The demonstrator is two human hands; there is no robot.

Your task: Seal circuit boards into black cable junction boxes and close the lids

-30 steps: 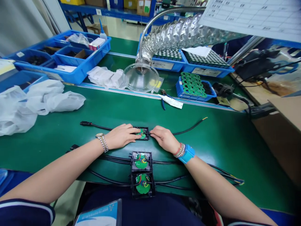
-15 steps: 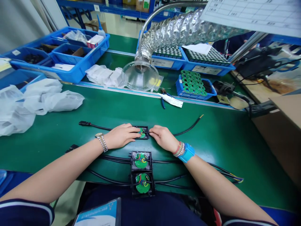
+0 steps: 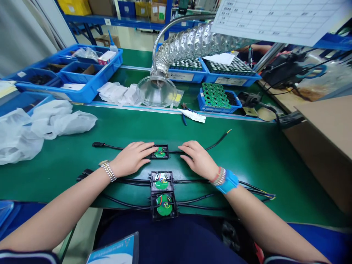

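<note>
A small open black plastic box (image 3: 167, 151) with a round green circuit board (image 3: 160, 152) inside lies flat on the bench. My left hand (image 3: 134, 157) rests at its left side, fingers stretched out, the tips touching the box and board edge. My right hand (image 3: 198, 158) hovers beside the black cable (image 3: 175, 151) on the box's right, thumb and fingers apart, gripping nothing. Closer to me, two more such boxes stand edge to edge, the farther box (image 3: 161, 182) and the nearer box (image 3: 164, 206), with black cables running out both sides.
A clear extraction hood (image 3: 156, 91) hangs from a foil duct behind the boxes. Beyond lie pliers (image 3: 184, 118), a white tube (image 3: 194, 116) and a blue tray of circuit boards (image 3: 217, 97). White plastic bags (image 3: 63, 121) lie left; a cardboard box (image 3: 324, 146) stands right.
My right hand has let go of the cable at the box's right edge and moved right, its fingers opening. My left hand has slid slightly left, uncovering more of the box. The camera view has shifted.
</note>
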